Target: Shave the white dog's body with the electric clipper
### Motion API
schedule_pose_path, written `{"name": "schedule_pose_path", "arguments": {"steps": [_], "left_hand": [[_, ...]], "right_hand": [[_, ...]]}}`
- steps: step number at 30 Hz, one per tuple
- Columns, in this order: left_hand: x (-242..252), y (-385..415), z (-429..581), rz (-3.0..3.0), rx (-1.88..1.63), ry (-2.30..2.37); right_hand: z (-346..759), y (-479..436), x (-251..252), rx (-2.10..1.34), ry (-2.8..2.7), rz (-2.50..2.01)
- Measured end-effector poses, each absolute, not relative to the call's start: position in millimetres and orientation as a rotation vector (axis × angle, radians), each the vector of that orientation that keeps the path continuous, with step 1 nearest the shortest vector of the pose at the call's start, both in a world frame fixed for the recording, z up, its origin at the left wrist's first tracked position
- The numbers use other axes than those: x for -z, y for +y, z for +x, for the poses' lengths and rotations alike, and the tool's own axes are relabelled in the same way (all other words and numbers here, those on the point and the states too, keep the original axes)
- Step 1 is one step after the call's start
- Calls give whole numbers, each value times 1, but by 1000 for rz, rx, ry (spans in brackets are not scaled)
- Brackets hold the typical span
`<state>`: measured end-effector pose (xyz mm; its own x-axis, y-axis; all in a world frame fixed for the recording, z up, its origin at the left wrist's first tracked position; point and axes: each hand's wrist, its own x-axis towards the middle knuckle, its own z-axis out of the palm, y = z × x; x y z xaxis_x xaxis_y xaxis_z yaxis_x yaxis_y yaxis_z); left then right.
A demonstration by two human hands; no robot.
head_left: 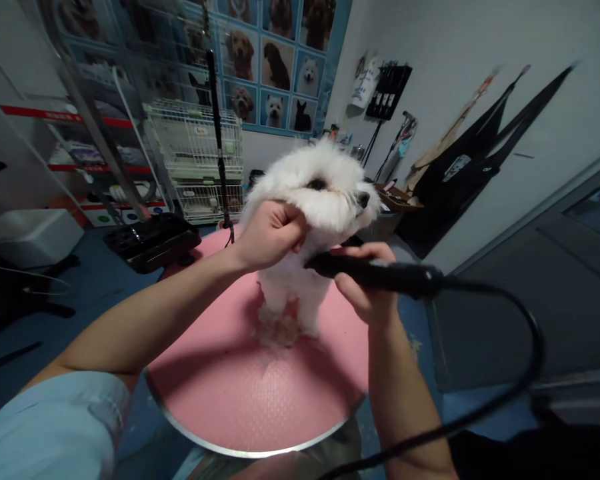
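At the pink table's (240,393) far edge, left hand (267,233) clenches the dog's (325,183) chin fur, right hand (365,290) grips a clipper (380,273); black tray's (153,241) contents unclear.

No writing can be read here.
White marks on the red shelf strips (55,115) and print on the white bag (366,83) hung on the wall are too blurred to make out. The dog-photo poster (280,60) and the black clipper (375,272) show no legible words.

Fluffy white-furred dog (320,193) on a pink, textured, matt rubbery tabletop (240,387) with a shiny metal rim.
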<state>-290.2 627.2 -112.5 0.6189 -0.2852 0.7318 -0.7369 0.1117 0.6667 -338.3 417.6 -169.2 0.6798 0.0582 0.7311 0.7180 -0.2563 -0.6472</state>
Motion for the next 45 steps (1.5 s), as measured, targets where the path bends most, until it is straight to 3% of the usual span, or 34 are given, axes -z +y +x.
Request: {"name": "schedule_pose_path", "arguments": {"steps": [5, 13, 19, 27, 34, 40, 45], "left_hand": [[116, 627, -293, 1437, -426, -849], [116, 625, -292, 1398, -484, -821], [121, 621, -289, 1376, -525, -825], [120, 619, -291, 1366, -523, -748], [122, 621, -290, 1341, -533, -682], [124, 625, -286, 1304, -497, -743], [129, 626, -282, 1313, -515, -754]], "right_hand": [[-310, 419, 132, 437, -885, -1969], [-328, 412, 173, 399, -805, -2121], [-347, 410, 215, 812, -680, -1748], [-356, 426, 299, 1096, -726, -1884], [-342, 432, 319, 1239, -816, -1771], [-335, 436, 343, 1069, -925, -1897], [-341, 439, 338, 1218, -965, -1827]]}}
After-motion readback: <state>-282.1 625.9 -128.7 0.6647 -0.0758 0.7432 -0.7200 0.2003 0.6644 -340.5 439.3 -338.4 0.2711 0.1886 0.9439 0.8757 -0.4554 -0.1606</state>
